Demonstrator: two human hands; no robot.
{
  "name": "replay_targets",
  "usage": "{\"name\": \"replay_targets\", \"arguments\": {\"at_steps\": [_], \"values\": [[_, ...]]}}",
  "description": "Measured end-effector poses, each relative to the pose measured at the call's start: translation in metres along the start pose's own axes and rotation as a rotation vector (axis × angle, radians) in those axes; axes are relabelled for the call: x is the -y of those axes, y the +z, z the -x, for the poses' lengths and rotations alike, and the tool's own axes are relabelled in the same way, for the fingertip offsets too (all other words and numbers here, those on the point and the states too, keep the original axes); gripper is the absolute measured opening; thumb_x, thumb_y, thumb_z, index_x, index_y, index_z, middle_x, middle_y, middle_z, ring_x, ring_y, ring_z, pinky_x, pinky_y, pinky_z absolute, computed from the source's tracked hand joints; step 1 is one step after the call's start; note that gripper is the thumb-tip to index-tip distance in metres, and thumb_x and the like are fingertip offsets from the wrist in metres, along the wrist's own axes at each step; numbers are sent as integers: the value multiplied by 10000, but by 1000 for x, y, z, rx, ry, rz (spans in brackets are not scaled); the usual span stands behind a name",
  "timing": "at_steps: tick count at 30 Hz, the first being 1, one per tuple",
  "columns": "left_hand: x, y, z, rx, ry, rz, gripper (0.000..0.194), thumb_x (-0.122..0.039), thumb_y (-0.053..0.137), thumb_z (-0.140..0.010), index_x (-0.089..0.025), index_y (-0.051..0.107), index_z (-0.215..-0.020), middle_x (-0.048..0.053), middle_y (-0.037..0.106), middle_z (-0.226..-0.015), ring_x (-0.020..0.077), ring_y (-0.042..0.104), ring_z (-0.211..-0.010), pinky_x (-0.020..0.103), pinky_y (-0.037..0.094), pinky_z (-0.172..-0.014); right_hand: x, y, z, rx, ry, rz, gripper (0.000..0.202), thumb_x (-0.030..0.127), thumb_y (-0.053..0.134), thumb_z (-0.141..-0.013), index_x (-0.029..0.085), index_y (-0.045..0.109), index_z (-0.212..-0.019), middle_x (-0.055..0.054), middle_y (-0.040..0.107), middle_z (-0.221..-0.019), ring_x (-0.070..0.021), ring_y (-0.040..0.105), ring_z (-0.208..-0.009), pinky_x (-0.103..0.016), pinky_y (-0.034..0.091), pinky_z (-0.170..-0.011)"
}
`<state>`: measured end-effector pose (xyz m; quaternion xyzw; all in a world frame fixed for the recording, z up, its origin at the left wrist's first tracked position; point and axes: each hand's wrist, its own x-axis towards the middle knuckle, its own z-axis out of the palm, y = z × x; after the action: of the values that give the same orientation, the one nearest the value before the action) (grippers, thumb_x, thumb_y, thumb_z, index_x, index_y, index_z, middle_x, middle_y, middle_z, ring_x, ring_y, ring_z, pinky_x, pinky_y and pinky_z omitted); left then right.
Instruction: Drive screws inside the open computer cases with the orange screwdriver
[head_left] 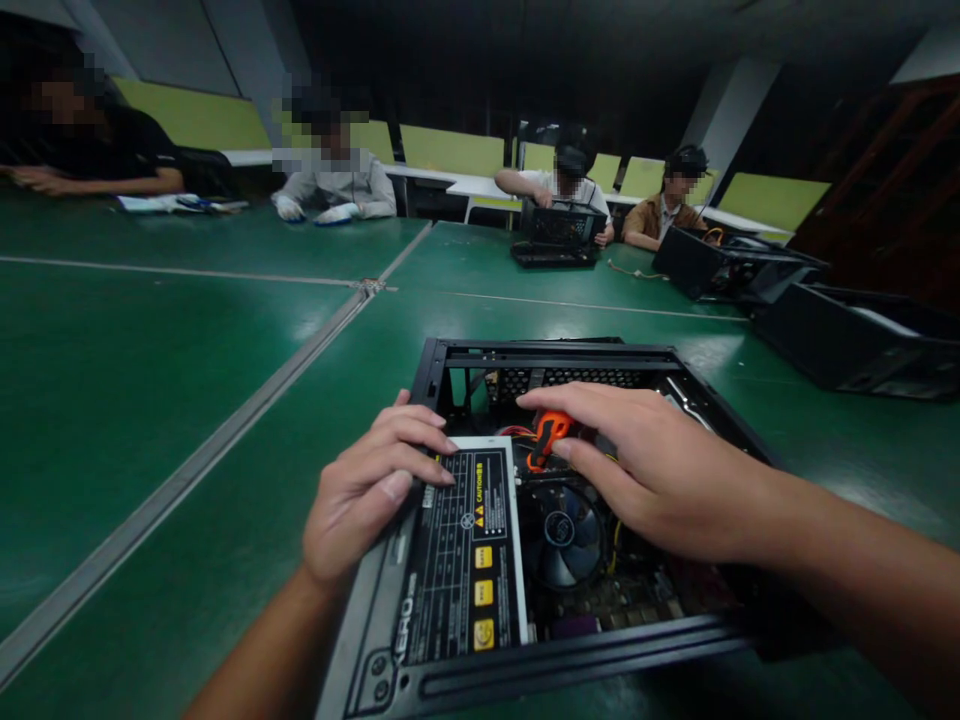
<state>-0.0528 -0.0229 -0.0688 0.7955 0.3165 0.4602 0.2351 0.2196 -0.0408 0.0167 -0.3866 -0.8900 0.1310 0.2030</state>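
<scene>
PC case (592, 656) | inside: fan (562, 532), power supply (465, 545) | right hand (649, 460): orange tool (549, 436)

One open black metal computer case (600, 650) at six o'clock holds one silver-edged, black-labelled power supply (450, 560), one round dark-bladed fan (562, 530) and one orange-and-black screwdriver (550, 435). Three more black computer cases (566, 225) (694, 265) (840, 340) lie between one and three o'clock. Four people (112, 150) (337, 180) (559, 190) (664, 215) span ten to one o'clock.
</scene>
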Motion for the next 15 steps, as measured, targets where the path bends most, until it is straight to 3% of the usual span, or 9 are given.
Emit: {"name": "replay_targets", "arguments": {"at_steps": [7,12,15], "values": [[-1,2,0,-35,-13,9,364,-419,459,-912,-235,732,-758,63,719,-932,269,586,-1050,504,254,-1177,-1,0,-1,-6,3,15,369,126,504,-949,123,562,-1313,-114,636,-1291,-216,585,-1192,-376,457,-1037],[1,3,0,-36,-13,-1,376,-427,454,-910,-229,728,-746,71,725,-936,270,585,-1055,495,263,-1177,-7,11,-8,5,9,78,347,305,577,-956,143,595,-1262,-119,681,-1195,-264,649,-1066,-404,508,-924],[1,1,-1,-19,4,-36,384,-431,452,-912,-216,724,-747,83,726,-942,270,592,-1051,510,273,-1171,-3,8,-9,7,1,69,364,256,511,-977,131,529,-1318,-136,650,-1246,-271,627,-1105,-423,491,-938]]}}
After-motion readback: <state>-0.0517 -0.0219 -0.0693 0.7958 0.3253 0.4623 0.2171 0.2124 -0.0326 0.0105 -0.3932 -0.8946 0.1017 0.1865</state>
